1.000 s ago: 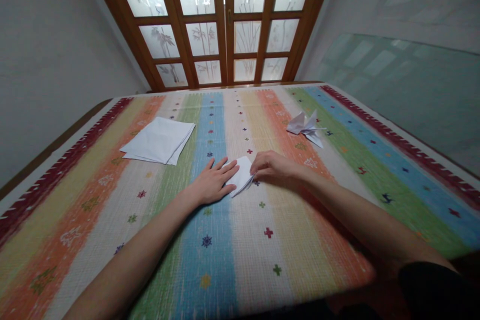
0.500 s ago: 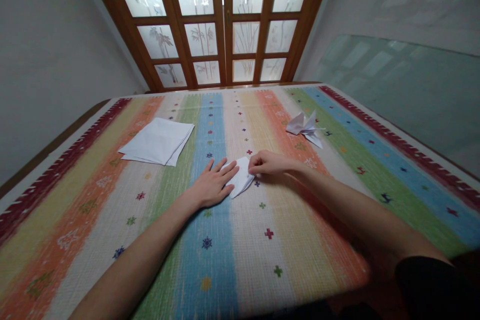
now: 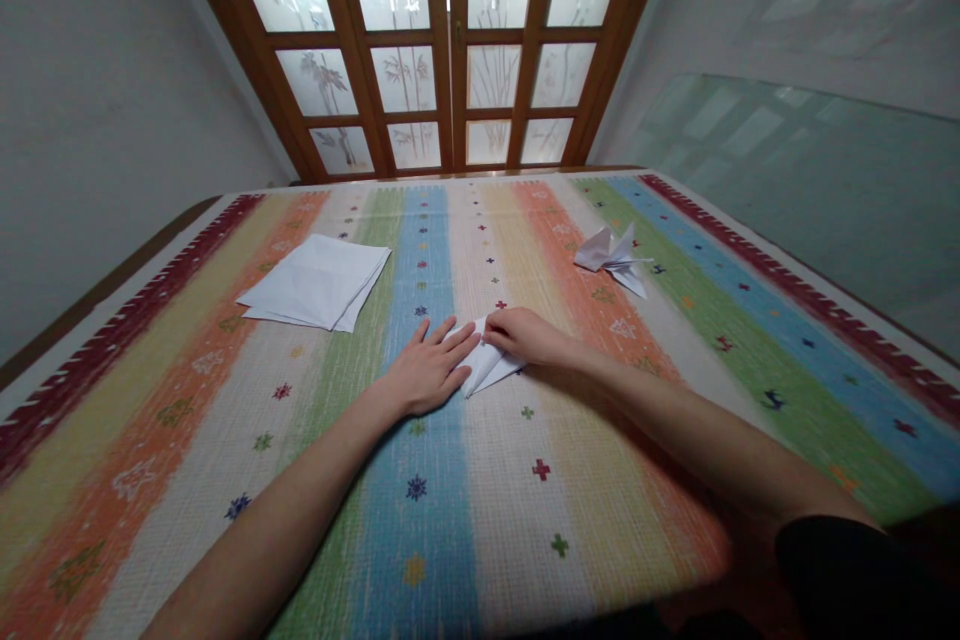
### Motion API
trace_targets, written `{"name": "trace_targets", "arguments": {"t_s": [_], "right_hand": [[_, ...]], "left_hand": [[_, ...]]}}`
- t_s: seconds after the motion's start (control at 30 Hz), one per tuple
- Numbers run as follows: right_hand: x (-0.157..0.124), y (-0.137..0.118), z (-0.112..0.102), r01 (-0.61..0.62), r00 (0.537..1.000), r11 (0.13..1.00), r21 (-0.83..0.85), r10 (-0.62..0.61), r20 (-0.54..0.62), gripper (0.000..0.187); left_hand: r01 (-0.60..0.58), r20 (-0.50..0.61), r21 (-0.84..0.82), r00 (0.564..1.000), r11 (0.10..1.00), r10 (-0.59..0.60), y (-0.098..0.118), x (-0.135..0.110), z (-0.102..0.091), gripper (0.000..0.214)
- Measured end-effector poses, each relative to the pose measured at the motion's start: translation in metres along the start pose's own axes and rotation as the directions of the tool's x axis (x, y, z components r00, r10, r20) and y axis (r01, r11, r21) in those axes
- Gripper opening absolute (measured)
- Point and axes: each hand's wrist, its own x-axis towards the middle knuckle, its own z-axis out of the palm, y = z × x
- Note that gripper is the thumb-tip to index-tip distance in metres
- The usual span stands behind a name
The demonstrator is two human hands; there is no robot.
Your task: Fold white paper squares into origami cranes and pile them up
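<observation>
A small folded sheet of white paper (image 3: 487, 367) lies on the striped tablecloth between my hands. My left hand (image 3: 429, 370) rests flat with its fingers spread, the fingertips pressing on the paper's left side. With thumb and forefinger together, my right hand (image 3: 521, 334) pinches a flap of the paper near its upper middle. Part of the paper's right side is covered by the right hand. One layer shows at the lower right, below the pinched flap.
At the left lies a small stack of white paper squares (image 3: 319, 280). A folded white paper crane (image 3: 613, 258) sits at the back right. Under everything is the colourful striped tablecloth (image 3: 495, 540); wooden doors (image 3: 450, 100) with glass panes stand beyond the table.
My right hand has moved slightly left, bringing a flap of the paper over toward the middle. A lower layer now shows at the right. My left hand stays in place.
</observation>
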Motion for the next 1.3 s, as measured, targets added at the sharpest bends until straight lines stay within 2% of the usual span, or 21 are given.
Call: {"name": "trace_targets", "arguments": {"t_s": [0.13, 0.3, 0.6, 0.77, 0.9, 1.03, 1.1, 1.17, 1.23, 1.3], "right_hand": [[-0.008, -0.008, 0.014, -0.063, 0.994, 0.99, -0.129, 0.05, -0.098, 0.02], [-0.013, -0.011, 0.023, -0.07, 0.988, 0.978, -0.196, 0.041, -0.148, 0.019], [-0.009, -0.014, 0.025, -0.072, 0.993, 0.943, -0.326, 0.037, -0.114, 0.024], [-0.007, -0.013, 0.022, -0.089, 0.991, 0.952, -0.294, 0.056, -0.12, 0.023], [-0.01, -0.002, 0.018, -0.177, 0.967, 0.958, -0.225, 0.127, -0.222, 0.016], [-0.023, 0.016, 0.016, -0.186, 0.927, 0.974, -0.132, 0.129, -0.353, 0.013], [-0.033, 0.022, 0.016, -0.158, 0.893, 0.979, -0.13, 0.086, -0.442, 0.015], [-0.044, 0.023, 0.016, -0.039, 0.874, 0.984, -0.172, -0.05, -0.483, 0.019], [-0.053, 0.019, 0.018, 0.168, 0.862, 0.956, -0.239, -0.261, -0.434, 0.022], [-0.06, 0.013, 0.021, 0.343, 0.842, 0.895, -0.284, -0.427, -0.328, 0.026]], "left_hand": [[0.021, 0.002, -0.016, 1.0, 1.0, -0.021, 0.003, 0.001, 0.001, 0.055], [0.046, -0.034, -0.002, 0.998, 0.999, -0.046, 0.008, 0.0, 0.005, 0.059], [0.026, 0.017, -0.008, 1.0, 1.0, -0.026, 0.009, -0.002, 0.001, 0.067], [0.019, 0.051, 0.019, 0.998, 1.0, -0.02, 0.012, -0.006, -0.001, 0.072], [0.007, 0.026, 0.036, 1.0, 0.999, -0.008, 0.013, -0.009, 0.0, 0.066], [-0.016, 0.021, 0.043, 1.0, 0.999, 0.015, 0.013, -0.009, 0.001, 0.056], [-0.009, 0.012, 0.037, 1.0, 0.999, 0.009, 0.013, -0.009, 0.002, 0.061], [-0.001, 0.006, 0.035, 1.0, 0.999, 0.001, 0.014, -0.009, 0.001, 0.066], [-0.003, 0.017, 0.043, 1.0, 0.999, 0.002, 0.015, -0.008, 0.0, 0.065], [-0.002, 0.032, 0.054, 0.999, 0.999, 0.0, 0.016, -0.008, -0.001, 0.062]]}}
